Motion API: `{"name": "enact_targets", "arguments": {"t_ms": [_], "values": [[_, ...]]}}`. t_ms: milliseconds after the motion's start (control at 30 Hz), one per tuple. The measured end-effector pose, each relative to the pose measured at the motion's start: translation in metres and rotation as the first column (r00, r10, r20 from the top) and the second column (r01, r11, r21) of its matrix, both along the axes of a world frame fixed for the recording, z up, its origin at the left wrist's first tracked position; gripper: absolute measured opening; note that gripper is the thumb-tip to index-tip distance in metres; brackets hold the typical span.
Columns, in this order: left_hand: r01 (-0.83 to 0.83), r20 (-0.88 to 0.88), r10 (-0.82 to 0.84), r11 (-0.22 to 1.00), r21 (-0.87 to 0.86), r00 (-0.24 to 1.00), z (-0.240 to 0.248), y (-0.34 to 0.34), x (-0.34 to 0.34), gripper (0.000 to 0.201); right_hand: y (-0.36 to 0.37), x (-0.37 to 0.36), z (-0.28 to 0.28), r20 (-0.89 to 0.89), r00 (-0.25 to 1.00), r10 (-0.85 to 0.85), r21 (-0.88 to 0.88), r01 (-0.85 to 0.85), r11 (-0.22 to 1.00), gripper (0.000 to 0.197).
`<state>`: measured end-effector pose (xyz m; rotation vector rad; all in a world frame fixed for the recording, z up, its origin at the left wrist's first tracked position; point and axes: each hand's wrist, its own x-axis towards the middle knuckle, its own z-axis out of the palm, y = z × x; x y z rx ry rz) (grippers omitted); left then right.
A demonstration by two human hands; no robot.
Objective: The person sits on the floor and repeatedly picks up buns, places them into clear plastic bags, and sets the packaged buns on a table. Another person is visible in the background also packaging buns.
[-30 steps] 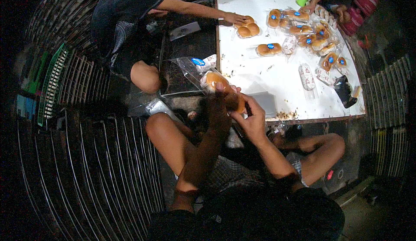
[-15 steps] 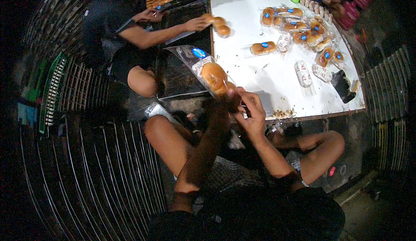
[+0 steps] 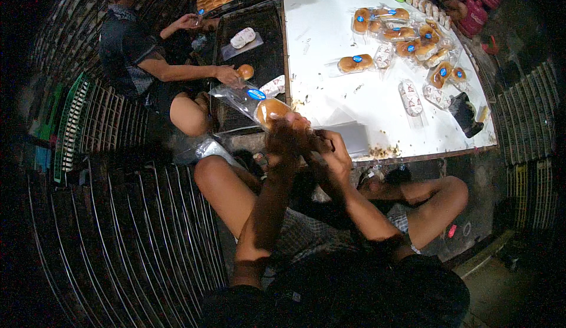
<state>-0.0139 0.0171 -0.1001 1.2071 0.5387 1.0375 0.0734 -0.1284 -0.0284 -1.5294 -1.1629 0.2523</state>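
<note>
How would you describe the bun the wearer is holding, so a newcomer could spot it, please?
From the white table, go to the dark tray along its left edge. Over the tray's near end, the bun, in a clear bag with a blue label, juts from the wearer's left hand. Unlike the bagged buns on the table, it is held.

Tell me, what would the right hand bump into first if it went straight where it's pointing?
Probably the person's bare left hand, just up and left of the bare right hand, holding the clear plastic bag around a rounded golden-brown bun. It's shadowy there, so they might be touching.
</note>
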Motion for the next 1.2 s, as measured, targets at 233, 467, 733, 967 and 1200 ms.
{"name": "enact_targets", "arguments": {"t_ms": [233,467,733,967,1200], "values": [[0.316,0.278,-0.264,0.935,-0.161,0.924,-0.002,-0.029,0.013,0.024,0.010,0.010,0.010,0.109,0.971,-0.215,0.133,0.200,0.971,0.066],[0.354,0.065,-0.371,0.799,-0.486,0.926,0.074,-0.069,0.025,0.038,0.009,0.043,0.029,0.381,0.923,-0.044,-0.164,0.115,0.980,0.071],[0.198,-0.333,-0.345,0.893,-0.404,0.877,0.095,-0.020,-0.016,0.051,-0.014,0.108,0.050,-0.276,0.952,0.133,-0.310,-0.219,0.925,0.021],[-0.023,-0.204,-0.049,0.942,-0.336,0.978,0.123,-0.008,-0.037,0.046,-0.018,0.209,0.058,-0.077,0.864,-0.497,-0.130,0.486,0.864,0.029],[-0.069,-0.226,0.010,0.965,-0.255,0.974,0.110,0.003,-0.029,0.043,0.004,0.187,0.068,0.312,0.830,-0.462,0.047,0.472,0.880,0.024]]}}
